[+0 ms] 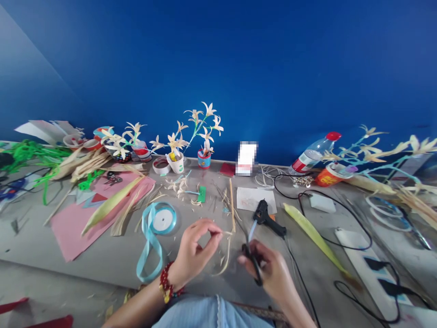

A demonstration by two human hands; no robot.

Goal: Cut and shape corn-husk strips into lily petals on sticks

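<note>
- My left hand (200, 243) is closed in a pinch, thumb against fingertip, on a thin pale strip (226, 233) at its two o'clock.
- My right hand (271, 271) grips black-handled scissors (255, 266), blades pointing roughly to twelve o'clock.
- At twelve o'clock from my right hand, the black glue gun (269, 219) lies on the surface (191, 207); at two, a yellow-green husk (316, 236).
- At ten o'clock from my left hand sits a light-blue ribbon spool (163, 220); at twelve, the green block (202, 194).
</note>
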